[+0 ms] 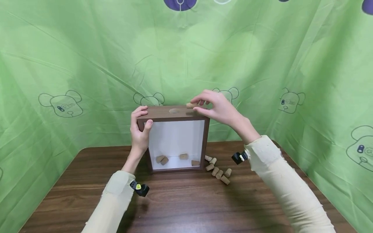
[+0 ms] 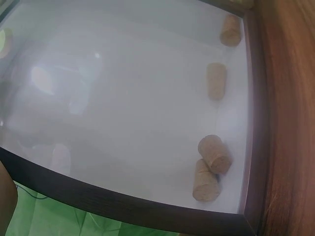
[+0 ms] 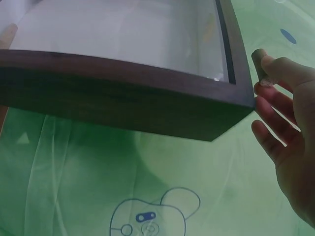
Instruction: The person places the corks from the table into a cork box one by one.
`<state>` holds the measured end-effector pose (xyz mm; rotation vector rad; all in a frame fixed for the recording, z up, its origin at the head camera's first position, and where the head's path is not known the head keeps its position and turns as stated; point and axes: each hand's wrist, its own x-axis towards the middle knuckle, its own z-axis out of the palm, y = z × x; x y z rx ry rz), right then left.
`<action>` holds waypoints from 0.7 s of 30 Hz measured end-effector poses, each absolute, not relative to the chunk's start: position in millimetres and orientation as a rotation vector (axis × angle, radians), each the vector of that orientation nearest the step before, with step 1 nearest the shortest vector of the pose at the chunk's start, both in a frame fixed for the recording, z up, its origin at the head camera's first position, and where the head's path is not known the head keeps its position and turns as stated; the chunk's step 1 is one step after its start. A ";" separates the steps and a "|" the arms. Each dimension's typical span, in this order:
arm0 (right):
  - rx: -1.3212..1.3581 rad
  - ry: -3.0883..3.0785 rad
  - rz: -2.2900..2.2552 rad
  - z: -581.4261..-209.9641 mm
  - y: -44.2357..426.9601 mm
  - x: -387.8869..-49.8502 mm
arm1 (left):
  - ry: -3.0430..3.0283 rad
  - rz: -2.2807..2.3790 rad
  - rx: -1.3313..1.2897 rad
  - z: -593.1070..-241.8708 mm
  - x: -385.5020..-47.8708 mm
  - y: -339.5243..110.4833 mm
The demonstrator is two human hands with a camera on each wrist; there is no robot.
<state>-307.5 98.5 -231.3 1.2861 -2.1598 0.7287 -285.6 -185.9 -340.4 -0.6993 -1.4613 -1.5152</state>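
Brown cork (image 1: 191,105) sits pinched by right fingers (image 1: 200,96); left fingers (image 1: 141,113) clasp a wood-framed box (image 1: 158,112); green cloth (image 1: 102,48) backs the desk's (image 1: 180,200) far edge.

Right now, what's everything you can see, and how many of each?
Table: one, brown, under the box
Box: one, brown with white inside, on the table
Hole: one, pale, in the box's top
Corks inside: four, tan, at the box's bottom
Loose corks: about seven, tan, on the table right of the box
Held cork: one, tan, above the box's top
Cloth: piece count unclear, green with cartoon drawings, behind and at the sides
Wrist cameras: two, black, one per wrist
Sleeves: two, cream, on the arms
Left hand: one, bare, gripping the box's left corner
Right hand: one, bare, pinching the held cork
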 end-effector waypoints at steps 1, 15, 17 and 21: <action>1.287 -2.178 0.722 -230.7 95.5 -307.5 | -1.462 -1.518 -0.698 -340.6 -285.4 -186.0; 1.313 -2.337 0.612 -227.9 62.5 -319.9 | -1.479 -1.518 -0.678 -341.3 -284.5 -187.8; 1.295 -2.359 0.602 -228.3 60.7 -320.6 | -1.477 -1.520 -0.679 -341.5 -284.4 -187.3; 1.256 -2.420 0.555 -227.9 56.8 -320.7 | -1.475 -1.518 -0.689 -340.3 -284.8 -186.6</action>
